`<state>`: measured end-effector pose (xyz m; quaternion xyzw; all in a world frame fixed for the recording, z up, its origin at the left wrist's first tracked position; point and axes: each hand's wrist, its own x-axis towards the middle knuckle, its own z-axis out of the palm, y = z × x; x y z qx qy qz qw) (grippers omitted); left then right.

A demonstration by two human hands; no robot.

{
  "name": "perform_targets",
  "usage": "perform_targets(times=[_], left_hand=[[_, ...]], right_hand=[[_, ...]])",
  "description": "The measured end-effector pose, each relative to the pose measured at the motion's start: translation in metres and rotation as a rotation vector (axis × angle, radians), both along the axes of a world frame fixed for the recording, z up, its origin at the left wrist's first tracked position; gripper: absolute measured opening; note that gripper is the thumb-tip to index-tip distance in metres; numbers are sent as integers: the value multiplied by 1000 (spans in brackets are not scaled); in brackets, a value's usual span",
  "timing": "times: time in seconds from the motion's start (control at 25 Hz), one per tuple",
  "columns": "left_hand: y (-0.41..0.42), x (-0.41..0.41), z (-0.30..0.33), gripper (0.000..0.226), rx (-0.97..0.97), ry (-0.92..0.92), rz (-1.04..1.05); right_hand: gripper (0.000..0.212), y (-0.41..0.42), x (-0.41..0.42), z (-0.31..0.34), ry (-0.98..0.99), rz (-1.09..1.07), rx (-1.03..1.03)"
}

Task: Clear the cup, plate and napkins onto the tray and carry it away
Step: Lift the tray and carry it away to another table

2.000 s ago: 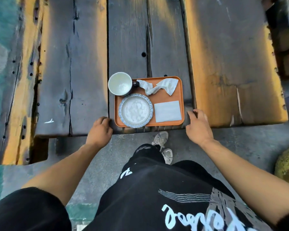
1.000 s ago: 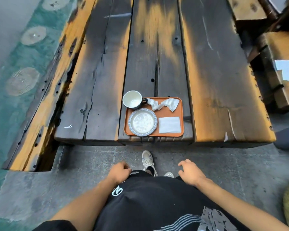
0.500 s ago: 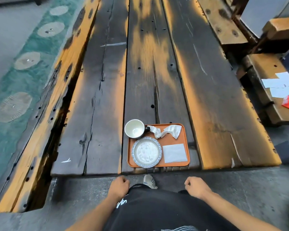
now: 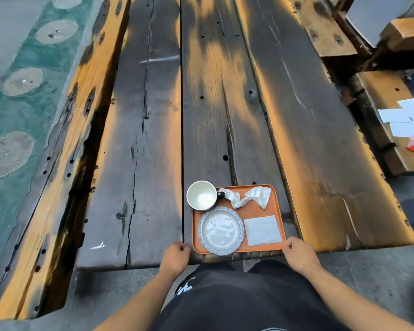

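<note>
The left hand (image 4: 175, 258) is being held at the near edge of the dark weathered plank table (image 4: 139, 163), fingers loosely curled and gripping nothing, just beside the left near corner of the orange rectangular plastic tray (image 4: 256, 211); whether the tray is being touched cannot be told. On the tray's far left corner the white ceramic cup (image 4: 202, 195) with a dark handle is being carried, overhanging the rim. Just in front of it, the round blue-rimmed plate (image 4: 221, 231) is being borne at the near left. A crumpled white napkin (image 4: 251, 196) is lying along the far side, right of the cup, and a flat folded white napkin (image 4: 262, 230) is lying beside the plate, at the near right. The right hand (image 4: 298, 254) is being kept at the tray's right near corner, fingers curled inward, nothing visibly pinched.
</note>
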<state>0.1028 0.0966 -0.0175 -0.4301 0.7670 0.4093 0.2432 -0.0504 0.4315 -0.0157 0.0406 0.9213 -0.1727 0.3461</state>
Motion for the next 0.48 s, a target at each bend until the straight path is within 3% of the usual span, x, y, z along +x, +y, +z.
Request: perform_targets(times=[0.16, 0.36, 0.48], left_hand=[[-10, -26, -2, 25, 6, 18, 121], [-13, -56, 2, 13, -17, 37, 200], [-16, -70, 1, 22, -28, 40, 191]], right_hand=[[13, -6, -33, -1, 22, -99, -35], [33, -18, -69, -2, -6, -140, -77], [26, -25, -81, -3, 13, -146, -57]])
